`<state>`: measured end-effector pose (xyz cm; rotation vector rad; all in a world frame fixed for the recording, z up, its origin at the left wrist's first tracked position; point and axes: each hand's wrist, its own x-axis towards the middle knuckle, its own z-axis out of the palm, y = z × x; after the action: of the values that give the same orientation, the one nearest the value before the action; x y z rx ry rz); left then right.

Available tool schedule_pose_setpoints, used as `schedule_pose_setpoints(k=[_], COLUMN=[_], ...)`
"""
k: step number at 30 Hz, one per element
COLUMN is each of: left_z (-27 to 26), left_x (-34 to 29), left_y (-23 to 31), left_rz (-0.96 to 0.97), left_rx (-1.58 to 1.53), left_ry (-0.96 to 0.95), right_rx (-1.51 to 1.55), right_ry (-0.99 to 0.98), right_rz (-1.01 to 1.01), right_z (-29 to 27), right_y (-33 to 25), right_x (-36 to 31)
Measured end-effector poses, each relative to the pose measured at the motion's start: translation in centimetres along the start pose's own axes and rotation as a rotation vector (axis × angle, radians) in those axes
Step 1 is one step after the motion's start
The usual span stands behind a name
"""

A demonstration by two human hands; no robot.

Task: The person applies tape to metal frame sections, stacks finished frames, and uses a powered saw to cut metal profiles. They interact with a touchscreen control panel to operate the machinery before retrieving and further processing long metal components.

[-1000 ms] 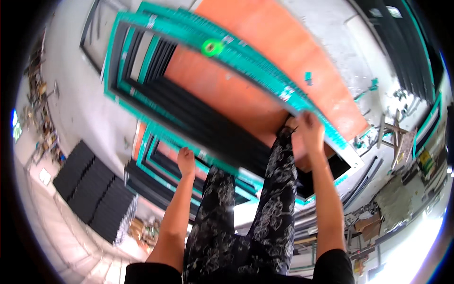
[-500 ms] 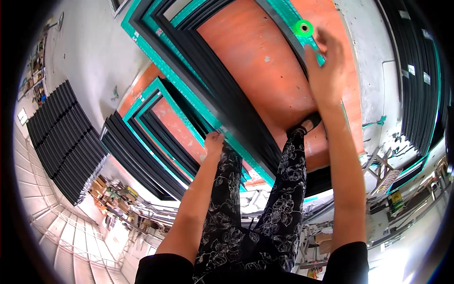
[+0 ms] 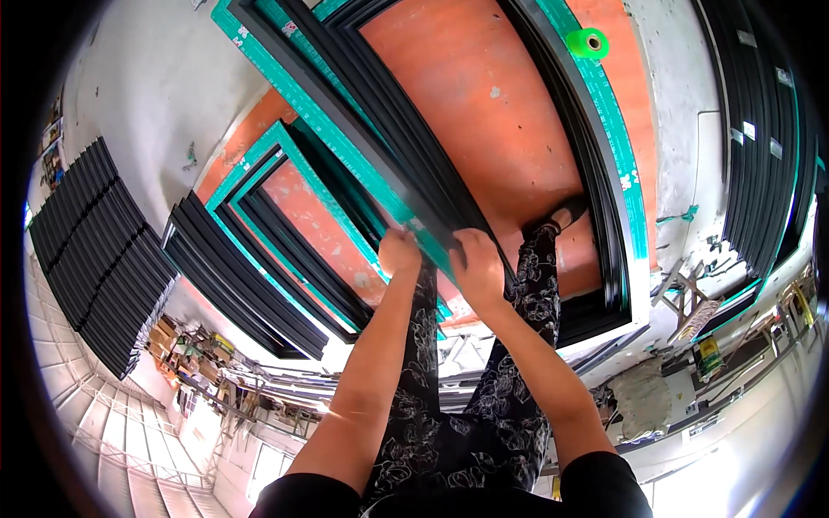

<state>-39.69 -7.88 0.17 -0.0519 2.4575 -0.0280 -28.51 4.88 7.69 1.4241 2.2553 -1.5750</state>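
A large black metal frame [image 3: 574,129], its outer faces covered in teal printed protective film [image 3: 332,129], lies in front of me over an orange board. My left hand [image 3: 400,252] is closed at the outer edge of its left bar, fingertips partly hidden. Close beside it on the right, my right hand [image 3: 480,269] bends its fingers over the same bar. A bright green tape roll [image 3: 587,43] rests on the frame's right bar near the top, apart from both hands.
Smaller black and teal frames [image 3: 285,216] are stacked on the left. Bundled black profiles [image 3: 99,250] lie farther left, with more dark profiles [image 3: 764,129] at the right. A wooden trestle [image 3: 686,298] stands at the right. My foot [image 3: 561,216] is inside the large frame's opening.
My right hand has come down from the green tape roll to the left bar, beside my left hand. The roll sits on the right bar. My left hand stays at the bar's edge.
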Motion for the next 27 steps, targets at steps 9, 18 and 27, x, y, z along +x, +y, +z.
schedule_pose_setpoints(k=[9, 18, 27], left_z=[-0.6, -2.9, -3.8], left_x=[0.4, 1.6, 1.4], left_y=[-0.4, -2.4, -2.2], left_rz=[0.167, 0.015, 0.037], left_rx=[-0.009, -0.744, -0.782], left_ry=[-0.029, -0.502, -0.590], right_rx=[-0.011, -0.008, -0.282], right_ry=[-0.064, -0.145, -0.371], right_rz=[0.075, 0.064, 0.058], right_z=[2.2, 6.3, 9.1], right_y=[1.7, 3.4, 1.7], right_x=[-1.6, -2.3, 0.8])
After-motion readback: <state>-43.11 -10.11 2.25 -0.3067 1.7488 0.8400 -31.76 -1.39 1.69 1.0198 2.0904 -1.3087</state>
